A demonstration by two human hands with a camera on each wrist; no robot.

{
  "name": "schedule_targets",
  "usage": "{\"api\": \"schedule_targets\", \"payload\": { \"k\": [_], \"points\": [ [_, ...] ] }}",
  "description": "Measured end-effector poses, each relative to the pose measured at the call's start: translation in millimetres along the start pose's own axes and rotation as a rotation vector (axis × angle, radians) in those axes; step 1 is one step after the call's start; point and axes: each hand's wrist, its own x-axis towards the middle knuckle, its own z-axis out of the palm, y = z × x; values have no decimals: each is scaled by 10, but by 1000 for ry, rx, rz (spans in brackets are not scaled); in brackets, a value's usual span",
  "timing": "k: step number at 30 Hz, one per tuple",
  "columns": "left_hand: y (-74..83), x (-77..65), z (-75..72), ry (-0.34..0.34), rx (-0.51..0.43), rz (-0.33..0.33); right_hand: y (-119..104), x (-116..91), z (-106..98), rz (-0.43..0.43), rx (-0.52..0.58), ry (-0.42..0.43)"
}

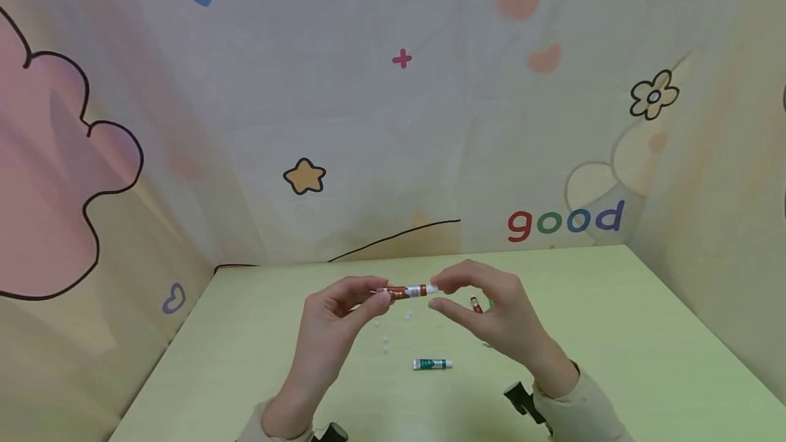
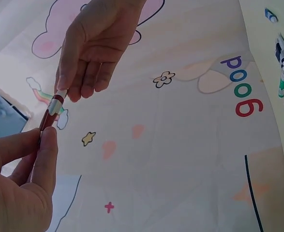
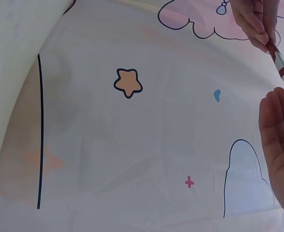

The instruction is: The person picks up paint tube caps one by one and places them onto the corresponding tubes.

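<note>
A brown-red tube (image 1: 402,292) with a white cap is held up above the tabletop (image 1: 620,340), lying nearly level between two hands.
The left hand (image 1: 338,322) pinches the tube's tail end, its fingers clamped on it against the thumb; the right hand (image 1: 494,305) is at the cap end, index fingertip at the cap, with the thumb apart from it below in the head view. On the tabletop lie a green tube (image 1: 432,364), its white cap to the right, small white pieces (image 1: 385,344) and a red tube (image 1: 475,304) partly hidden by the right hand. The left wrist view shows a blue tube (image 2: 271,15) near other tubes. Behind hangs a printed cloth (image 1: 368,108) reading "good".
</note>
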Motion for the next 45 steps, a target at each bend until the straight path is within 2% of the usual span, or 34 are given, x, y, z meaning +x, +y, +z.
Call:
{"api": "schedule_targets", "payload": {
  "k": [3, 10, 17, 27, 37, 45],
  "points": [
    [-9, 2, -6, -3, -2, -4, 18, -1, 4, -24, -9, 3],
    [3, 13, -5, -17, -5, 1, 43, -11, 11, -13, -28, -6],
    [-10, 10, 11, -28, -21, 4, 55, -50, 21, 92, -45, -41],
    [-36, 18, 7, -38, -16, 7, 27, -63, -14, 130, -39, -63],
    [-60, 16, 16, -43, -19, -6, 42, -15, -50, -49, -3, -41],
    [-63, 25, 37, -30, 30, -9, 53, -29, -58, -2, -43, -84]
  ]
}}
